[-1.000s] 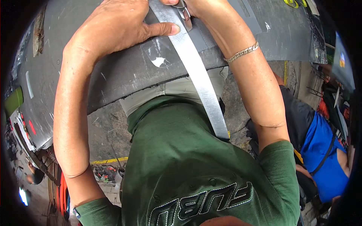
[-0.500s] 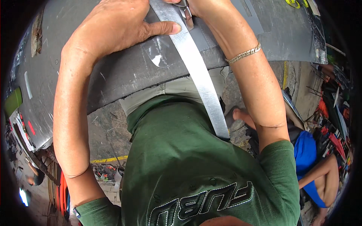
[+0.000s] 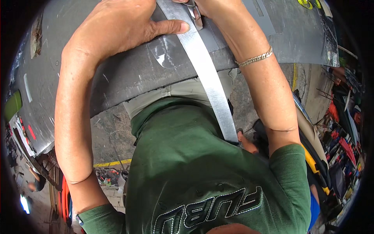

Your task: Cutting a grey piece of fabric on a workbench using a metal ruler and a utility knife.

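Observation:
A long flat metal straightedge (image 3: 208,74) slants over the scuffed dark grey work surface (image 3: 128,80), its near end overhanging the edge in front of my green shirt. My left hand (image 3: 120,25) holds the straightedge down, its thumb stretched across the metal; the other fingers are largely hidden or out of the picture. Close along the right side of the strip, my right hand (image 3: 216,7) grips a shiny metal-handled tool (image 3: 198,20). Its tip and most of my right fingers lie beyond the upper edge. Under my right wrist is a smoother grey sheet (image 3: 269,23).
A worn brown strip (image 3: 37,37) lies at the far left of the surface. Yellow-green loops (image 3: 306,4) sit at the far right. Beyond the right arm are a black and yellow object (image 3: 311,160), a person's foot (image 3: 247,142) and heaped coloured scraps (image 3: 346,148).
Both hands and the straightedge have shifted only slightly to the right. The person in blue behind my right arm has moved down, mostly out of sight, revealing the black and yellow object.

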A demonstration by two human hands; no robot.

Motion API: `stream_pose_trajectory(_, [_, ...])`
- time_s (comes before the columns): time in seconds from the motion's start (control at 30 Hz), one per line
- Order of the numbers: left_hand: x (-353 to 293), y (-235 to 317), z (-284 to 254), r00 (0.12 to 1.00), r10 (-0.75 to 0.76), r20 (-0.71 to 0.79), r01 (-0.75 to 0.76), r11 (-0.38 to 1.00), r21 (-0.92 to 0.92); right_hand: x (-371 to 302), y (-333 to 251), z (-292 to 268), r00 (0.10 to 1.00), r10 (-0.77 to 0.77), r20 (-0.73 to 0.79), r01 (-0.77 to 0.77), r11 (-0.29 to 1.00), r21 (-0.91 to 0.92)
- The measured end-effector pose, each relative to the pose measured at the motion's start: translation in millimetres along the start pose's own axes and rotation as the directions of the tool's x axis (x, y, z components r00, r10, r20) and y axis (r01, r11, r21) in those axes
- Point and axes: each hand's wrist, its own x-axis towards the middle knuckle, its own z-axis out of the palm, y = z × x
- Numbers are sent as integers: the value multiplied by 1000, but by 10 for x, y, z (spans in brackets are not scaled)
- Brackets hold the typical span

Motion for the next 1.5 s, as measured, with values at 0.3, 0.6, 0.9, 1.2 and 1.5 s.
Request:
stream_pose_trajectory(0.3, [-79,142,-152,999,6,-34,-3,995,95,-5,-90,157,944,-330,-31,272,826,-493])
stream_pose_trajectory(0.6, [-42,104,-61,993,39,-114,-23,990,140,67,21,44,967,-252,29,253,964,-81])
stream_pose_trajectory(0.9, [49,-70,49,1000,19,-16,-17,993,118,114,-56,141,976,-214,-42,215,977,12])
stream_pose_trajectory(1.2, [172,-59,165,999,11,-40,-9,998,66,442,-711,9,302,-938,169,870,199,-451])
stream_pose_trajectory(1.5, [77,-130,232,992,30,-126,-28,1000,12,-833,-2163,-749,797,-603,35,559,713,-424])
